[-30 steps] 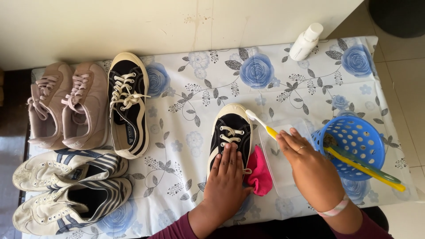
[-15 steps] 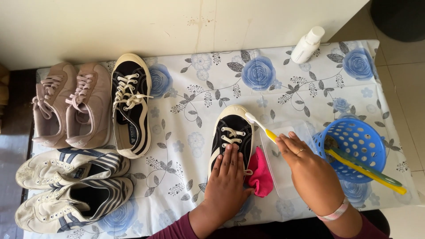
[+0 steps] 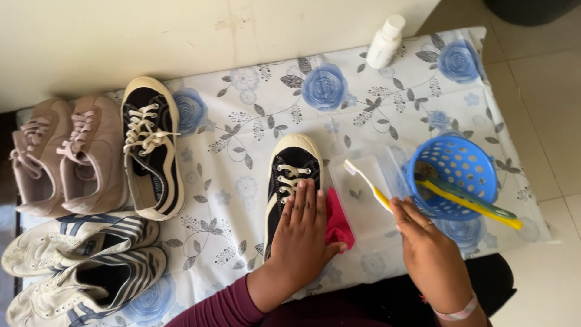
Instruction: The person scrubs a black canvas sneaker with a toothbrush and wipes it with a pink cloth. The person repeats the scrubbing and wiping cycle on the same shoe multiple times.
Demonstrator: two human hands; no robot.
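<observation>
Two hands are working at a floral-clothed table (image 3: 254, 121): the left hand (image 3: 302, 233) is lying flat, fingers spread, pinning a black canvas sneaker (image 3: 292, 172) steady beside a pink cloth (image 3: 336, 219), while the right hand (image 3: 431, 254) is gripping a yellow-handled toothbrush (image 3: 366, 183), bristles hovering over a clear plastic tub (image 3: 363, 200).

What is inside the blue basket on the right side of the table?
Inside the blue basket lie a yellow toothbrush and a green toothbrush, handles sticking out over the rim. Their heads and part of the basket floor are hard to see.
</observation>
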